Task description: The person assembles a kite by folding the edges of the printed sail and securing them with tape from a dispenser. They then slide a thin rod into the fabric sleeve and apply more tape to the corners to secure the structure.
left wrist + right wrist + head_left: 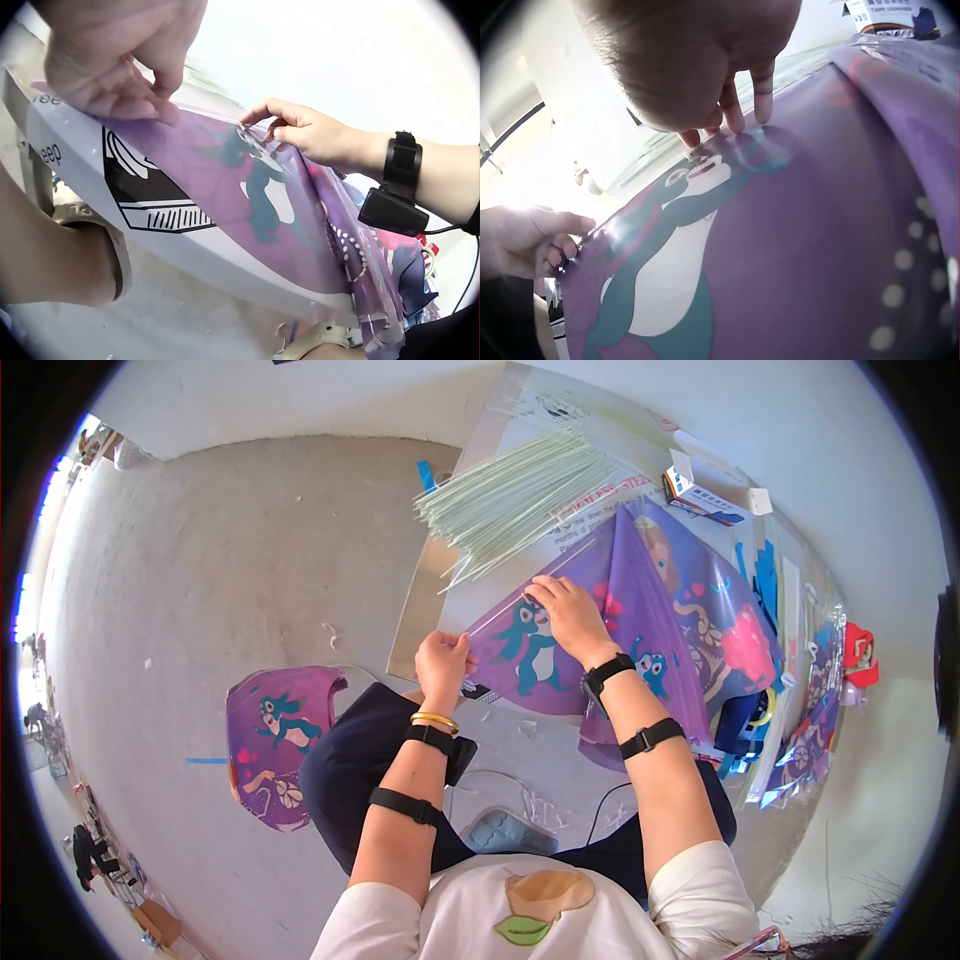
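A thin purple plastic sheet [560,650], printed with blue-green cartoon animals, spreads over a white printed board [600,420] at the person's knees. At its left corner the left hand [443,665] pinches the sheet's edge between thumb and fingers. The right hand [575,622] has its bent fingertips on the same slanting edge, farther up and above a printed animal. From the left wrist view, the thumb and index finger of the right hand [307,131] come together at that edge. Close up in the right wrist view, the fingertips [761,112] meet the purple film, which lies folded toward the right.
A bundle of thin pale rods [520,495] lies on the board's far side. Beyond the sheet stands an opened small box [710,495]. Blue strips [765,590] and packaged purple sheets [810,730] lie at the right. Another purple printed piece [280,740] is at the left knee.
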Demonstrator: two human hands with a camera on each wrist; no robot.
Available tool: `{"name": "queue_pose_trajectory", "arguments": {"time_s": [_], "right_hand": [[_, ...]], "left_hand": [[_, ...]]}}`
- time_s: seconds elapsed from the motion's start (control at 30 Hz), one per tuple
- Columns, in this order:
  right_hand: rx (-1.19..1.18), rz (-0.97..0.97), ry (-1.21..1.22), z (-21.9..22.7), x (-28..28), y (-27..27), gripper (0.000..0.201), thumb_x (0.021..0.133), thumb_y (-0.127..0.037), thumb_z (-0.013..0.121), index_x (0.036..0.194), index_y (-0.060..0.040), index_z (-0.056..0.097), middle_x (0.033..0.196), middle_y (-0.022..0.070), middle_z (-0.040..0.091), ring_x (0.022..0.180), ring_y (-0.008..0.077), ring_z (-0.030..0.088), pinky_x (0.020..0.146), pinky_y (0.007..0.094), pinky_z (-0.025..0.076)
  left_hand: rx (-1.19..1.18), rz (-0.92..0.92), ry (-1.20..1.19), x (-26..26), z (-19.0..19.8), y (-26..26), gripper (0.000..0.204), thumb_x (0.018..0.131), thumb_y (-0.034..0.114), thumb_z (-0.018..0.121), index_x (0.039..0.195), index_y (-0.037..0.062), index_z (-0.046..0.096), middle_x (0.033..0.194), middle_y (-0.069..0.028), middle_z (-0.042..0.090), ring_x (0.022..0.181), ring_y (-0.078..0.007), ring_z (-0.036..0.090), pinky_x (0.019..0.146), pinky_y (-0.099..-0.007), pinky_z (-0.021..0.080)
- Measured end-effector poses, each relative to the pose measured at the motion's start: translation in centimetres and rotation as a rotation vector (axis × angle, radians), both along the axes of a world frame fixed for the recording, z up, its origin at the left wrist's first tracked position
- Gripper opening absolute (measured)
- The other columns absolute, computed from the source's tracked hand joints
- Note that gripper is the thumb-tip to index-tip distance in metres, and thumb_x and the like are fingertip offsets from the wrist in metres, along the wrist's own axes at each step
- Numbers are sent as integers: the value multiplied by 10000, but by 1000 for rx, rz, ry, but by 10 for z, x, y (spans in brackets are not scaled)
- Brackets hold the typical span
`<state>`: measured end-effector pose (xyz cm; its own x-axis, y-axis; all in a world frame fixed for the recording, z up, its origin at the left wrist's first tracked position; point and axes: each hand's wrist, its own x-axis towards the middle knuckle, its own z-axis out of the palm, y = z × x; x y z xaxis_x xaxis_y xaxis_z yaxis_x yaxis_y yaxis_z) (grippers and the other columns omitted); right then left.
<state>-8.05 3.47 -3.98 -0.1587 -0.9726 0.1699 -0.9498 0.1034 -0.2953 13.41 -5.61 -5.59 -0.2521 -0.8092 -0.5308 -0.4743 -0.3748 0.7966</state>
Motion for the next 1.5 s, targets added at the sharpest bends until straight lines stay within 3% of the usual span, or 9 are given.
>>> {"name": "queue_pose_trajectory", "arguments": {"time_s": [0.57,0.63,0.67,0.73,0.77,0.83,0.87,0.93,1.5], "right_hand": [[38,-28,51,0,3,1,307,836,-35,542,1118,-146,593,1157,-4,578,1051,219,576,855,391,483],[3,-8,46,2,2,0,338,808,6,525,1109,-117,615,1180,26,607,1010,258,597,823,388,519],[-2,-10,47,2,2,-1,338,808,6,525,1109,-117,615,1180,26,607,1010,258,597,823,388,519],[34,-20,16,-1,0,-1,299,839,-29,530,1112,-126,602,1147,10,593,1041,229,584,851,389,487],[36,-23,16,-3,0,0,299,839,-29,530,1112,-126,602,1147,10,593,1041,229,584,851,389,487],[4,-21,18,-4,0,-1,284,843,-35,532,1103,-121,606,1151,16,598,1047,233,586,852,389,491],[5,-23,22,-2,0,-1,284,843,-35,532,1103,-121,606,1151,16,598,1047,233,586,852,389,491],[8,-26,-1,-1,0,-1,275,846,-45,539,1105,-111,605,1166,23,603,1051,239,588,863,384,494],[19,79,52,-5,-11,17,380,854,-75,545,1231,-92,586,1374,33,535,1133,217,549,949,352,477]], "left_hand": [[-15,-36,-39,6,-9,-5,213,894,109,684,866,15,495,655,-112,675,540,-160,677,436,-261,509],[-178,-53,-44,11,-22,-3,195,887,105,664,892,17,490,644,-82,645,543,-219,679,470,-318,529],[-183,-54,-43,9,-1,1,195,887,105,664,892,17,490,644,-82,645,543,-219,679,470,-318,529],[-547,-396,-361,1,35,15,196,852,133,643,968,24,528,850,-100,695,799,-268,705,732,-384,550],[-546,-399,-360,-4,34,20,196,852,133,643,968,24,528,850,-100,695,799,-268,705,732,-384,550],[-962,-778,-258,-16,28,26,392,847,200,647,1172,7,545,1224,-131,617,1130,-270,577,976,-403,435],[-963,-778,-253,-22,23,29,392,847,200,647,1172,7,545,1224,-131,617,1130,-270,577,976,-403,435],[-1134,-874,-213,-34,14,33,566,851,233,646,1340,-6,489,1445,-132,446,1268,-253,434,1070,-379,333],[-1042,-788,-296,-60,4,26,608,846,237,669,1376,12,473,1246,-90,507,1133,-259,492,973,-389,382]]}}
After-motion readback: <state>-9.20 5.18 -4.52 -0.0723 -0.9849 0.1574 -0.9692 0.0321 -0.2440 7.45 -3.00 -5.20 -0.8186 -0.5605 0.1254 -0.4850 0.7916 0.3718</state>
